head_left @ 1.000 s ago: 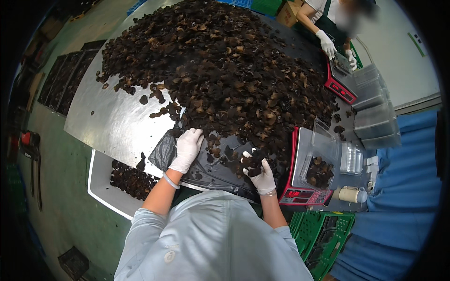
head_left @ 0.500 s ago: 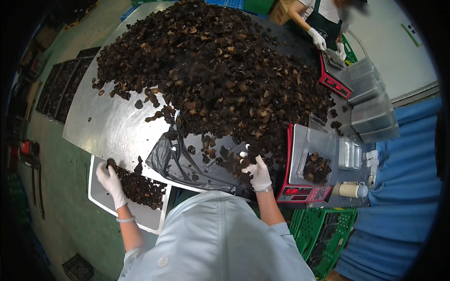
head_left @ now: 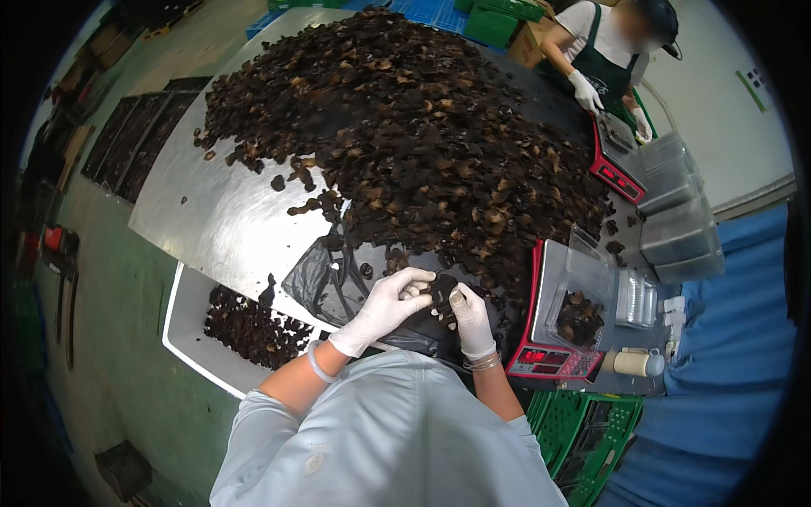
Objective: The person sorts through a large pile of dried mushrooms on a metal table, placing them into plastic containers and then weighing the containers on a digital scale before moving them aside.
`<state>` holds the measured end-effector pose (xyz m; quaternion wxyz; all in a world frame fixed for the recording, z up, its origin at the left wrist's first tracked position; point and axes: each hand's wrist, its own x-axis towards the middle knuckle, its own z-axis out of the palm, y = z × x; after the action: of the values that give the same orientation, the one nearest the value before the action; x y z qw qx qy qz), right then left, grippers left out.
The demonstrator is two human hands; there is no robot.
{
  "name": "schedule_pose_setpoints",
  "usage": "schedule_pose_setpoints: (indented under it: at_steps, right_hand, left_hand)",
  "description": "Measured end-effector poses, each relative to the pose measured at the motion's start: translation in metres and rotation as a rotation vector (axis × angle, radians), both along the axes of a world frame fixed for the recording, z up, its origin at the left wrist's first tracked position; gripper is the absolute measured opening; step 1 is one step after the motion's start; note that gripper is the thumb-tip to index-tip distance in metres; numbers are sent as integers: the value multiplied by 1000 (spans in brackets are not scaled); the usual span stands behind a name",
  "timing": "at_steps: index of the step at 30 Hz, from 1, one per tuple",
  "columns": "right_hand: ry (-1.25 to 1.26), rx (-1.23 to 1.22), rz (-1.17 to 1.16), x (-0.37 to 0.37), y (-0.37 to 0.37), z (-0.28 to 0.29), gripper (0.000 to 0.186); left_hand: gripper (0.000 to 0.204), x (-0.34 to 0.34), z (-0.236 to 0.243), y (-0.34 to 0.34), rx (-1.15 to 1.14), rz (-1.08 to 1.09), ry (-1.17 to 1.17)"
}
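A large heap of dark dried mushrooms (head_left: 405,135) covers a steel table (head_left: 220,228). Both my hands wear white gloves and meet over a black plastic sheet (head_left: 329,283) at the table's near edge. My left hand (head_left: 384,304) and my right hand (head_left: 469,317) together pinch one dark mushroom piece (head_left: 441,290) between their fingertips. To the right stands a red scale (head_left: 549,338) with a clear plastic container (head_left: 583,291) holding some mushrooms.
A white tray (head_left: 190,338) of dark mushrooms sits below the table's left edge. Stacked clear containers (head_left: 676,228) stand at the right. Another person in white gloves (head_left: 591,51) works at a second red scale (head_left: 612,165) far right. Green crates (head_left: 583,439) lie below.
My left hand has come back from the white tray at the left and joined my right hand on a mushroom piece over the black sheet.
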<state>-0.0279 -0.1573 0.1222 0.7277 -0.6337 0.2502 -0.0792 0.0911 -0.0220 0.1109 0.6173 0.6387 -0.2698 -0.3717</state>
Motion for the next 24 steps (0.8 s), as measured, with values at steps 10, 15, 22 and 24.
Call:
schedule_pose_setpoints:
  at_steps: [10, 15, 22, 24]
  right_hand:
    - [46, -84, -115, -19, 2, -15, 32]
    - [-48, 168, -108, -13, 6, -12, 36]
    - [-75, 280, -178, 1, 16, -18, 28]
    - [-22, 172, -198, 5, 25, -9, 23]
  left_hand:
    - [12, -6, -22, -14, -173, -12, 646]
    - [21, -8, -6, -8, -181, 15, 577]
    - [37, -9, 8, 0, -99, -58, 641]
    - [35, -10, 0, 2, -116, -23, 613]
